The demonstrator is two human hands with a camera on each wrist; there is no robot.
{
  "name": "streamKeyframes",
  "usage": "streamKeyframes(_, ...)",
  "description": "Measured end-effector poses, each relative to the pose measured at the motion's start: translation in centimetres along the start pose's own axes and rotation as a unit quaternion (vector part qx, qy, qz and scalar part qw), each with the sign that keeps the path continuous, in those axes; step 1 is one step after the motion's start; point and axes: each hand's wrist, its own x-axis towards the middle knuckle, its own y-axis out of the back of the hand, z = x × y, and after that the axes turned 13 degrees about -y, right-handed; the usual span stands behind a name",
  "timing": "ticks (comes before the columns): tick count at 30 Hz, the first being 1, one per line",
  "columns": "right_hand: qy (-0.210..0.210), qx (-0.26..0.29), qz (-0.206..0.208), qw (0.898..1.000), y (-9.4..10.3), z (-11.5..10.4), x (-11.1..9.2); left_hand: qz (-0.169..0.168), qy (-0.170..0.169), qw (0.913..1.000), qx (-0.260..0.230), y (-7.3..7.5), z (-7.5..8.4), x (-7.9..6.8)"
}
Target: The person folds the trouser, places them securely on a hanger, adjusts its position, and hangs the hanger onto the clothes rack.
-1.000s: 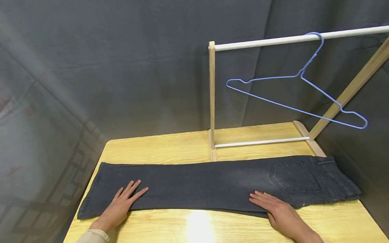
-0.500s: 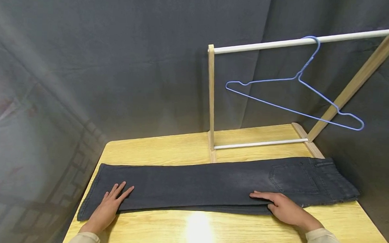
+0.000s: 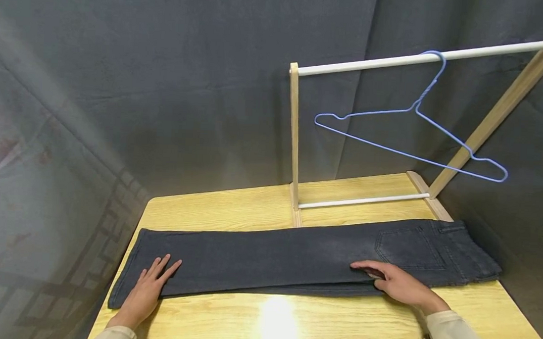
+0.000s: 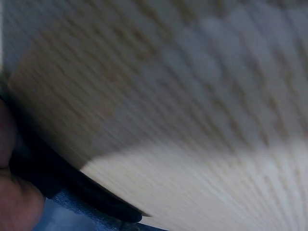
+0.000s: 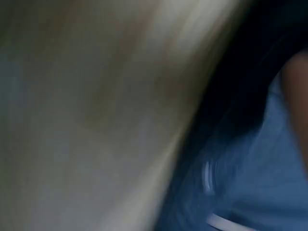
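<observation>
Dark grey jeans, folded lengthwise with one leg over the other, lie across the table, waistband at the right and hems at the left. Spread on top of the leg near the hem is my left hand, fingers straight. My right hand pinches the near edge of the upper layer below the back pocket, index finger stretched over the cloth and thumb at the edge. A strip of the under layer shows along the near side. In the right wrist view, dark cloth is blurred beside a strip of skin.
Behind the jeans stands a wooden rack with a white rail and a lower white bar. A blue wire hanger hangs from the rail. Grey curtains enclose the wooden table at the back and sides.
My left hand has slid left along the leg toward the hem. My right hand has gone from lying flat to arched fingers at the near edge, and more of the under layer shows.
</observation>
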Motion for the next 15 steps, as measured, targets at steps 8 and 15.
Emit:
streamKeyframes(8, 0.060, -0.177, 0.139, 0.972, -2.3, 0.6, -0.6, 0.011, -0.014, 0.9997, 0.016, 0.0, 0.0, 0.3)
streamKeyframes(15, 0.080, -0.386, 0.241, 0.887, -4.0, -0.3, -1.1, -0.002, 0.013, 0.9996, 0.026, 0.2, -0.6, -0.1)
